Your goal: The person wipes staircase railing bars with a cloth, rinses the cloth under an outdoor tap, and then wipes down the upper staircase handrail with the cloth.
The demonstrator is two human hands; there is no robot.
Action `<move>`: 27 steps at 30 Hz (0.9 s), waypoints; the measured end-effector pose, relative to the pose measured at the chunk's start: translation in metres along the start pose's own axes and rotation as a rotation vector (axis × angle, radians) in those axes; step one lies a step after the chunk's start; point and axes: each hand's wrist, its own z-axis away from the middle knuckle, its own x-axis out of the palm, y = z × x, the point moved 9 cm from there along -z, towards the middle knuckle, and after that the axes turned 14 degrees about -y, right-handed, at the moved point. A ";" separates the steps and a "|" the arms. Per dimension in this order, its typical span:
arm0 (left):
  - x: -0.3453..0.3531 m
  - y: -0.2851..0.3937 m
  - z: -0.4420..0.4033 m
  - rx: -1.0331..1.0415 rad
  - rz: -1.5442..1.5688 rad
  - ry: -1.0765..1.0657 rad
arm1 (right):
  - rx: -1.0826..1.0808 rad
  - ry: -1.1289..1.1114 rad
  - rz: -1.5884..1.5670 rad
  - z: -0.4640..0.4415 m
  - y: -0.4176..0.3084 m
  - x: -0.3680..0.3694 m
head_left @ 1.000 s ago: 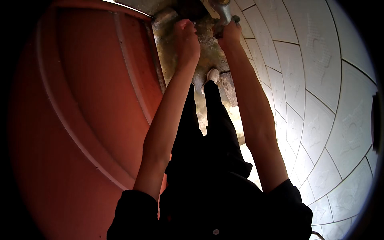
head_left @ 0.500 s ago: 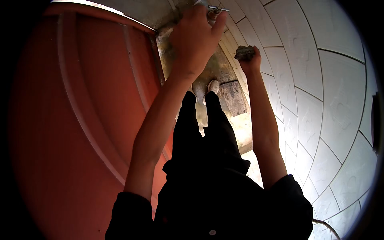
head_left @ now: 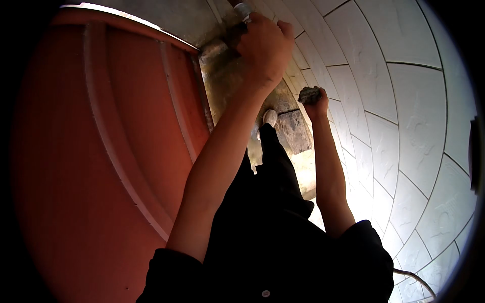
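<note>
My left hand (head_left: pixel 267 48) is at the top centre, its fingers curled over the tap at the end of a pipe (head_left: pixel 243 10). The tap's handle is hidden beneath the hand. Lower and to the right, beside the tiled wall, my right hand (head_left: pixel 318 107) grips a dark, rough, grey-green clump (head_left: pixel 309 95) that sticks out past its fingers. Whether the clump is a scrubber or a stone cannot be told.
A red metal door or panel (head_left: pixel 139 126) fills the left side. White tiles (head_left: pixel 414 101) cover the wall on the right. Below are a wet, stained floor (head_left: pixel 222 76), a flat worn slab (head_left: pixel 295 132) and a light shoe (head_left: pixel 270 117). A thin hose or cable (head_left: pixel 417 278) lies lower right.
My left hand has moved from left of the tap onto it, closing over the handle seen half a second ago. My right hand, near the tap at first, has drawn back toward me with the clump.
</note>
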 end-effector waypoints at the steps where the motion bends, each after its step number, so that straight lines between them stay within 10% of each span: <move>1: 0.001 -0.002 0.000 -0.020 0.037 0.012 | -0.003 -0.004 -0.001 0.003 -0.001 -0.005; 13: 0.013 0.005 -0.027 0.682 -0.302 -0.277 | 0.012 0.024 -0.068 0.027 -0.037 -0.055; 17: -0.008 -0.004 -0.007 0.211 -0.018 -0.465 | 0.027 -0.272 -0.182 0.033 -0.049 0.004; 19: -0.020 -0.029 0.027 0.244 0.232 -0.016 | 0.033 -0.187 -0.087 0.031 -0.048 0.026; 21: -0.012 -0.064 0.085 -0.014 0.594 -0.138 | 0.085 -0.228 0.089 0.025 -0.039 0.050; 27: 0.060 -0.184 0.277 -0.242 0.526 -0.051 | 0.504 -0.375 0.183 0.008 0.031 0.071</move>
